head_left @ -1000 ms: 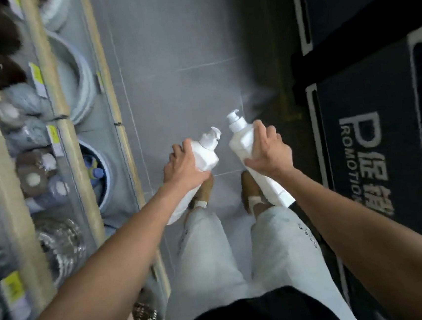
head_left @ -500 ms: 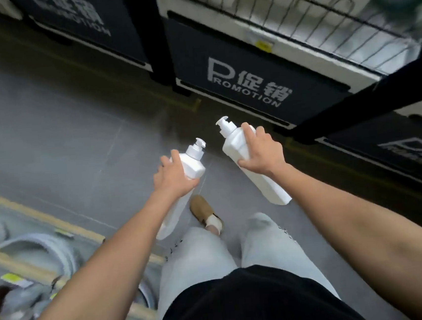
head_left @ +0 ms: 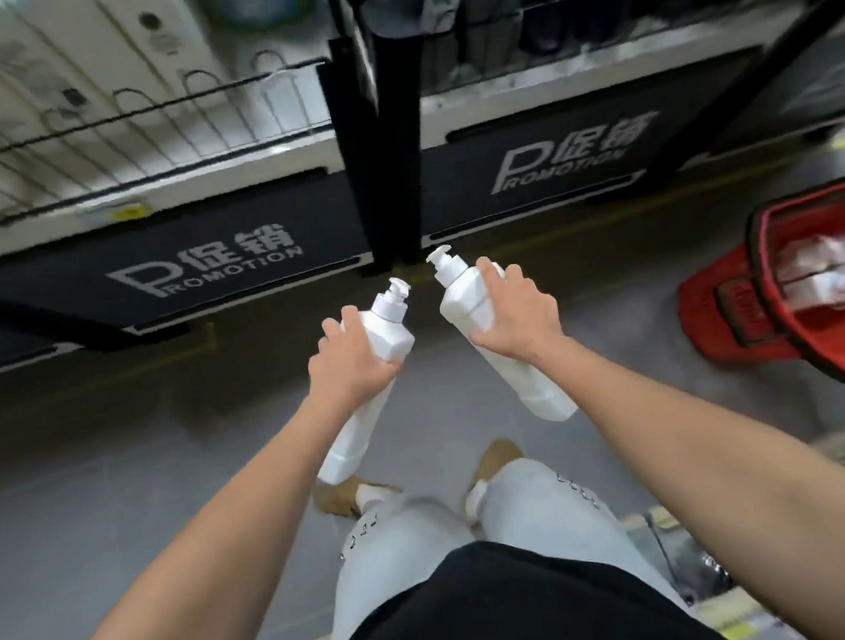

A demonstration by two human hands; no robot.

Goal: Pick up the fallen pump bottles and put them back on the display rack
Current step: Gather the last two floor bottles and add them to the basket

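**Two pump bottles held before the promotion rack**

A person's left hand [head_left: 349, 360] was clamped around one white pump bottle [head_left: 365, 387], the right hand [head_left: 515, 313] around another [head_left: 506, 358]. Both bottles were held above the grey floor [head_left: 115, 478], nozzles tilted toward each other. The display rack [head_left: 208, 258] stood just beyond the hands; a red basket [head_left: 791, 315] sat to the right hand's side.

The view has swung round since a second ago: the tiered shelf of goods once left of the left hand [head_left: 350, 365] is gone, and the black display rack with white "PROMOTION" panels [head_left: 209, 265], earlier off to the right, now stands square ahead of both hands. A red plastic shopping basket [head_left: 769, 296], apparently holding white packets, has appeared beyond the right hand [head_left: 515, 311].
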